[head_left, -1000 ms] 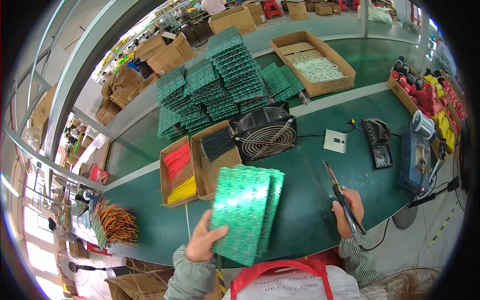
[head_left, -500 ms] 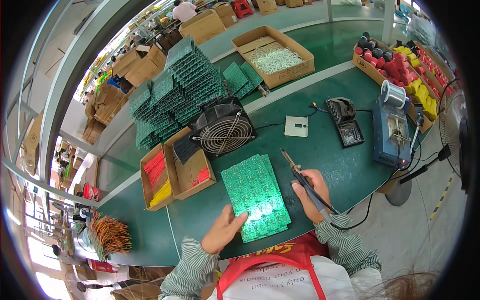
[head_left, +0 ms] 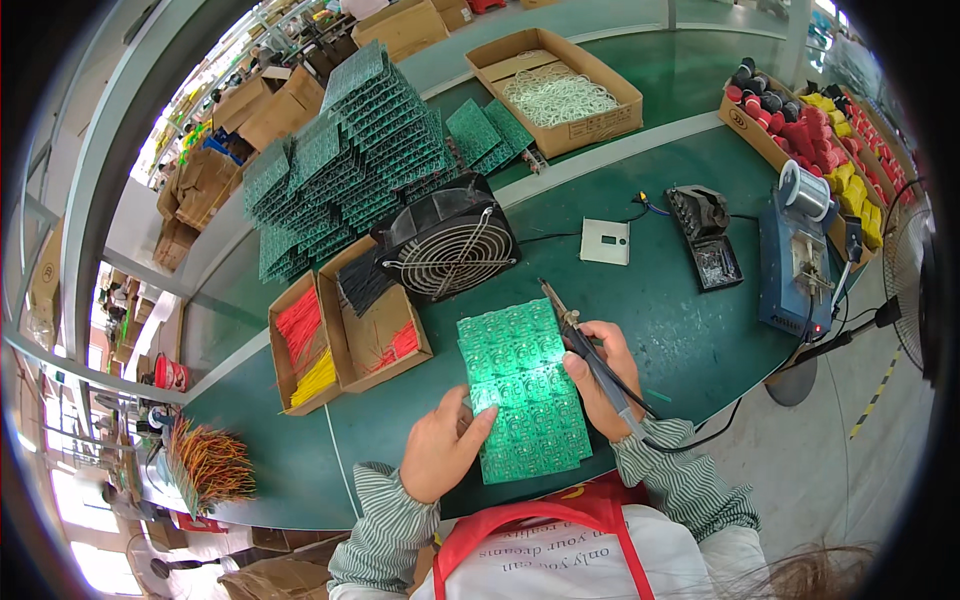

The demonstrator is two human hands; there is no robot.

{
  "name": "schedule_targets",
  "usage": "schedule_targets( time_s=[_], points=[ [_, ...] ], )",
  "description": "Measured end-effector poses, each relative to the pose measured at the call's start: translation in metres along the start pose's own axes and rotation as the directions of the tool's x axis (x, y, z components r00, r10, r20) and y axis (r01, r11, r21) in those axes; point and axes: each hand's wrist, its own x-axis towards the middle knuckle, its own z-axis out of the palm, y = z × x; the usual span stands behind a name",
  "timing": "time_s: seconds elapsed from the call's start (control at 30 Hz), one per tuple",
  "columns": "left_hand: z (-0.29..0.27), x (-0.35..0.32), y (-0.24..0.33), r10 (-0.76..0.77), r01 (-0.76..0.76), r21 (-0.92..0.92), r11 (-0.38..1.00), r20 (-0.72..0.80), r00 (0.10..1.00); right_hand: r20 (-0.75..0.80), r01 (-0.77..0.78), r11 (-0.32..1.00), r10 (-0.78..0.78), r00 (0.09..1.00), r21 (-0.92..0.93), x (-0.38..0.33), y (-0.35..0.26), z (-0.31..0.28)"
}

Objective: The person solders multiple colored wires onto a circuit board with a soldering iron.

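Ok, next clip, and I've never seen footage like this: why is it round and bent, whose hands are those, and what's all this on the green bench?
The picture comes from a wide fisheye camera worn on a person's head, looking down, so straight edges curve toward the rim. There is no machine: the two bare hands with striped sleeves coming from the lower edge are the wearer's own.

The left hand grips the lower left edge of a flat green panel of printed circuit boards lying on the green workbench. The right hand holds a slim black soldering iron like a pen, its tip pointing away beside the panel's right edge.

Behind the panel are a round black wire-grilled fan, open cardboard boxes of red, yellow and black wires, tall stacks of more green boards, and a blue box-shaped unit with a spool of wire on top.
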Motion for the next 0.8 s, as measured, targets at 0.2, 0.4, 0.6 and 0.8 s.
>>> schedule_targets(
  time_s=[0.2,0.4,0.6,0.8],
  points=[
    [0.004,0.000,-0.012,0.148,-0.132,0.171,0.976,-0.084,0.985,0.022,-0.018,1.000,0.019,1.000,-0.016,0.005,-0.006,0.007],
    [0.005,-0.006,-0.006,0.097,-0.102,0.160,0.982,0.036,0.995,0.036,0.061,0.995,-0.058,0.998,-0.074,0.011,-0.006,0.014],
    [-0.001,-0.010,0.000,0.102,-0.101,0.199,0.975,0.002,0.995,0.118,0.062,0.994,-0.052,0.992,-0.090,0.026,-0.016,0.015],
    [-0.009,-0.002,-0.017,0.196,-0.215,0.258,0.942,0.097,0.976,0.158,0.138,0.974,-0.109,0.981,-0.181,0.032,-0.006,0.008]
  ],
)
